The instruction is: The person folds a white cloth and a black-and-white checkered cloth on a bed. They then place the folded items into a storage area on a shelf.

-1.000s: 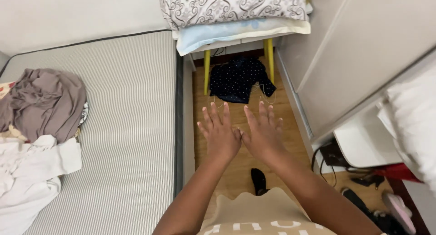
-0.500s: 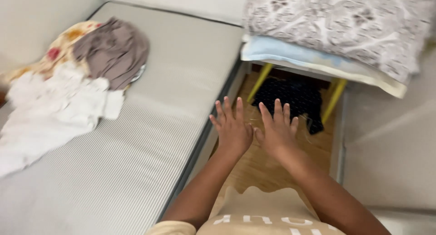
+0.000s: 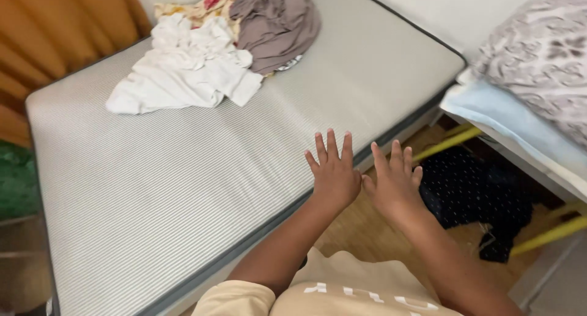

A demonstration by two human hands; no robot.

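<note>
Left hand [image 3: 333, 172] and right hand [image 3: 394, 181] side by side over mattress [image 3: 183, 187] near edge, fingers spread, holding nothing (clothes pile [image 3: 214, 53] at far corner).

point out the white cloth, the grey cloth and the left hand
white cloth [image 3: 183, 77], head view, middle of the crumpled pile
grey cloth [image 3: 276, 24], head view, centre of the heap
left hand [image 3: 334, 174], head view, back of the hand, fingers spread
</note>
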